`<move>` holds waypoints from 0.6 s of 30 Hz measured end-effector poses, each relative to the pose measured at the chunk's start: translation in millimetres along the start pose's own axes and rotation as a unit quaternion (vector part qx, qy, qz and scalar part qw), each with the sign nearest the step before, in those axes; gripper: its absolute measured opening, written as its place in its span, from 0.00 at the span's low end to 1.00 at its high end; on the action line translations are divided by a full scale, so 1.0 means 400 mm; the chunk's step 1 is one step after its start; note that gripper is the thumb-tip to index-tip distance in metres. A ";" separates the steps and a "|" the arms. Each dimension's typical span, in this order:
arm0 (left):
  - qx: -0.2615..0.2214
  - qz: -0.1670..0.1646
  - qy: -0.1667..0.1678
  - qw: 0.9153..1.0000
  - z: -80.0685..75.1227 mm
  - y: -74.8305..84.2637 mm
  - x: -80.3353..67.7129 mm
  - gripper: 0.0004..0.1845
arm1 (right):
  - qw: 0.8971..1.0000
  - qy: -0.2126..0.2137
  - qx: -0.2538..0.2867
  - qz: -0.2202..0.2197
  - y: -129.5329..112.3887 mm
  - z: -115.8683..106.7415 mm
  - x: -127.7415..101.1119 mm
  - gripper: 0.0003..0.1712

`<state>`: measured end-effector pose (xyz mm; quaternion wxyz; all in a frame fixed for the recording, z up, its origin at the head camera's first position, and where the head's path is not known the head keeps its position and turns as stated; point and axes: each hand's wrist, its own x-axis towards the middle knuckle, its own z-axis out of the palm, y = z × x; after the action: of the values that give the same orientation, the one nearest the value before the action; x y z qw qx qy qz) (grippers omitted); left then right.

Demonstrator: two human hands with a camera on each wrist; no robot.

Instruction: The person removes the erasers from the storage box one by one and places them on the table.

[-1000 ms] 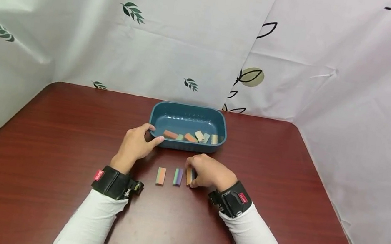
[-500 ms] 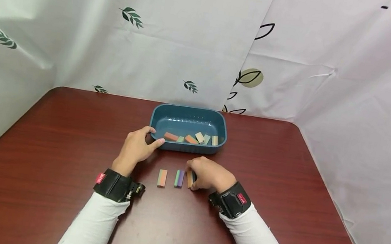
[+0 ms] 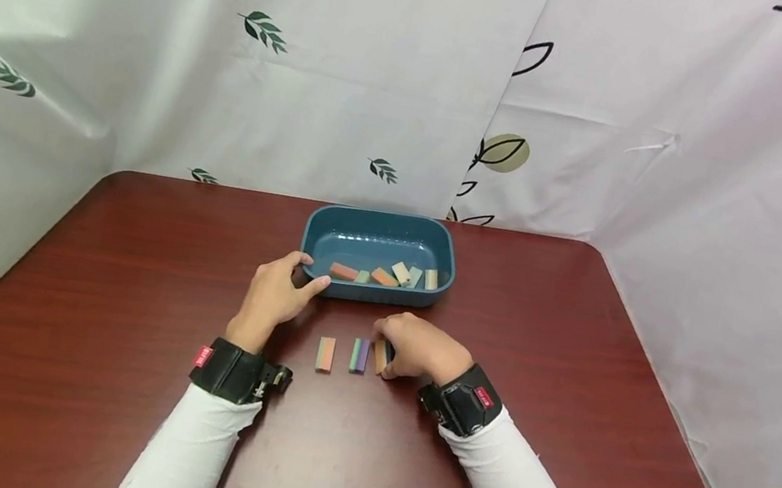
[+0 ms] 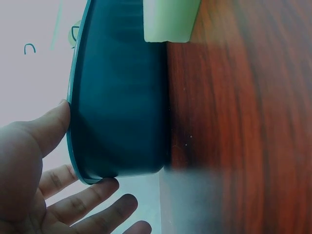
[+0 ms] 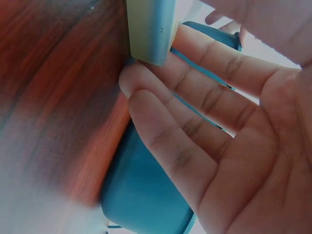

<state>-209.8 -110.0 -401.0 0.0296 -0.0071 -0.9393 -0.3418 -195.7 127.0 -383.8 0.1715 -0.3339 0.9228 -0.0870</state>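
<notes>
My left hand (image 3: 271, 294) is at the near left corner of a blue tray (image 3: 383, 295). Its thumb and fingers touch the rim (image 4: 73, 126) from two sides, spread and fairly straight. To the right, in front of the tray, my right hand (image 3: 421, 346) pinches a small striped block (image 3: 380, 356), orange with a dark stripe. Its fingers hide part of the block; in the right wrist view the block (image 5: 151, 31) looks pale yellow and blue. Left of it on the table lie a green-and-purple block (image 3: 360, 356) and an orange block with a green edge (image 3: 325, 355).
Several blocks lie inside the tray along its near side, among them an orange block (image 3: 383, 277) and a cream block (image 3: 401, 272). The tray stands towards the back of the brown table (image 3: 124, 305). White cloth (image 3: 307, 96) hangs behind.
The head view shifts slightly. Both hands keep their places, the left at the tray corner and the right on the striped block.
</notes>
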 end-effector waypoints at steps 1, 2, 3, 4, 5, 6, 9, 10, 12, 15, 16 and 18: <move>0.001 0.002 0.002 1.000 -0.002 0.002 0.003 0.28 | 1.000 0.000 0.002 0.001 0.001 -0.003 0.001 0.28; 0.001 0.002 0.004 1.000 -0.005 0.003 0.007 0.28 | 1.000 0.001 0.000 0.000 0.003 -0.006 0.002 0.28; 0.002 0.004 0.006 1.000 -0.009 0.005 0.010 0.28 | 1.000 0.002 0.005 0.000 0.004 -0.011 0.002 0.29; 0.001 0.004 0.006 1.000 -0.007 0.005 0.008 0.28 | 1.000 -0.001 0.008 -0.003 0.006 -0.012 0.000 0.29; 0.000 0.003 0.005 1.000 -0.006 0.004 0.006 0.28 | 1.000 -0.002 0.014 -0.007 0.008 -0.013 -0.002 0.28; -0.001 0.002 0.004 1.000 -0.005 0.003 0.004 0.28 | 1.000 -0.003 0.024 -0.010 0.010 -0.016 -0.006 0.28; -0.004 0.001 0.002 1.000 -0.002 0.001 0.002 0.28 | 0.998 0.016 0.056 -0.023 0.021 -0.033 -0.017 0.25; -0.005 -0.001 -0.001 1.000 -0.002 0.001 0.001 0.28 | 0.997 0.028 0.064 -0.031 0.026 -0.039 -0.020 0.24; -0.003 -0.004 -0.004 1.000 -0.001 -0.002 0.003 0.28 | 0.995 0.053 0.080 -0.042 0.038 -0.053 -0.023 0.22; -0.003 -0.001 -0.001 1.000 -0.001 -0.006 0.012 0.28 | 0.990 0.098 0.089 -0.049 0.060 -0.077 -0.018 0.20; -0.003 0.001 0.000 1.000 -0.001 -0.007 0.015 0.28 | 0.988 0.112 0.090 -0.047 0.067 -0.086 -0.013 0.19; -0.006 0.007 0.001 1.000 -0.001 -0.007 0.023 0.28 | 0.986 0.138 0.087 -0.038 0.081 -0.106 -0.001 0.18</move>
<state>-219.1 -112.3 -402.0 0.0329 -0.0132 -0.9372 -0.3471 -230.3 153.6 -353.4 0.0678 -0.3376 0.9130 -0.2188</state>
